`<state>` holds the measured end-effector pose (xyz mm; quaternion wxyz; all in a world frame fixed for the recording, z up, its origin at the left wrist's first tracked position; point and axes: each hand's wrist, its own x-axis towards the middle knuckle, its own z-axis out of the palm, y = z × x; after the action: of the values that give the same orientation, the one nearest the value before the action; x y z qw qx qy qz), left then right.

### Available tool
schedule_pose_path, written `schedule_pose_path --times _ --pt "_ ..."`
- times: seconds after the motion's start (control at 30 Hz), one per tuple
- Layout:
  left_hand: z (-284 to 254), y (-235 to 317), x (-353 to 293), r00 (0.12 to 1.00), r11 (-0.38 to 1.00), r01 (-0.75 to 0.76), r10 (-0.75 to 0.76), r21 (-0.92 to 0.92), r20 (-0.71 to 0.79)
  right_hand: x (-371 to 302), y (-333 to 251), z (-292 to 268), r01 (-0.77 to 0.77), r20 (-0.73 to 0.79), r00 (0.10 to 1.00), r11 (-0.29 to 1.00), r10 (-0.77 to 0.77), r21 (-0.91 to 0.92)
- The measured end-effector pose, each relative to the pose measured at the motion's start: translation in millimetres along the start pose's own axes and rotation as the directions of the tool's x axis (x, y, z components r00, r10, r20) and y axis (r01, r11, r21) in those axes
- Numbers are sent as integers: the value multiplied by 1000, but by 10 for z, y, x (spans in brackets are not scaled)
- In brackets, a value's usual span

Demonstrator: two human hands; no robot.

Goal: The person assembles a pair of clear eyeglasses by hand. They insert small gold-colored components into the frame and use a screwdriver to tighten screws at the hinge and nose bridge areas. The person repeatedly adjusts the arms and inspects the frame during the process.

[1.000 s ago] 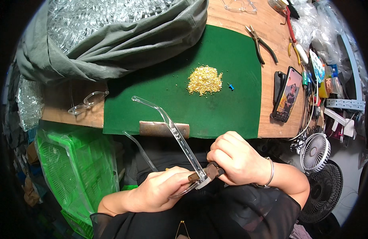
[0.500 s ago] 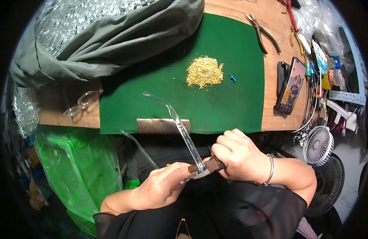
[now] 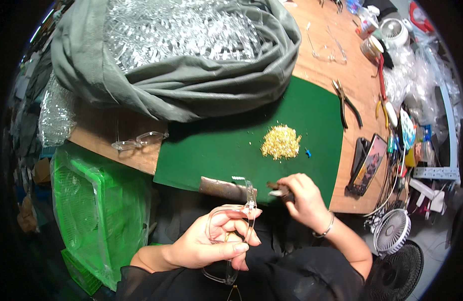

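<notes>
My left hand (image 3: 204,243) is closed on a clear plastic eyeglass frame (image 3: 251,196); one rim circles in front of the fingers and part of the frame hangs below them. To its right, apart from the frame, my right hand (image 3: 309,204) grips pliers (image 3: 277,191) whose brownish jaws point left. Their handles are hidden in the palm. Between the hands and the green mat (image 3: 201,150) lies a worn block (image 3: 221,189) at the table edge. A heap of tiny gold-coloured metal parts (image 3: 281,142) rests on the mat, with a blue push pin (image 3: 308,153) beside it.
A grey cloth sack (image 3: 211,90) full of clear plastic pieces (image 3: 181,32) covers the back left. Another clear frame (image 3: 141,142) lies at left. Pliers (image 3: 345,104), a phone (image 3: 367,165) and cables stand right. A green crate (image 3: 78,205) and fans (image 3: 392,231) flank me.
The pliers have come away from the eyeglass frame and moved right with my right hand. My left hand has turned the frame upright. The whole view has shifted, showing more of the table's back.
</notes>
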<state>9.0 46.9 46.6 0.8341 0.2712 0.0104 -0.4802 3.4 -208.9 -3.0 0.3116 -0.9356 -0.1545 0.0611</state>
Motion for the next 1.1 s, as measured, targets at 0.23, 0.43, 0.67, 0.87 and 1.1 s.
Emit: schedule_pose_path --times 0.23,0.43,0.67,0.87,1.1 --pt "-3 76 -3 998 976 65 -69 -207 -11 5 -6 97 25 -82 996 1000 -26 -14" --pt "-8 101 -2 994 961 106 -107 -254 8 0 86 22 -38 -104 993 994 48 100" --pt "44 53 18 990 982 95 -111 -163 -90 78 56 22 4 -65 998 998 -9 -68" --pt "105 72 0 983 981 89 -59 171 -176 70 -9 71 -6 60 998 920 32 -391" --pt "-51 -218 106 981 954 7 51 300 -186 155 212 -64 -191 -122 975 980 184 -49"
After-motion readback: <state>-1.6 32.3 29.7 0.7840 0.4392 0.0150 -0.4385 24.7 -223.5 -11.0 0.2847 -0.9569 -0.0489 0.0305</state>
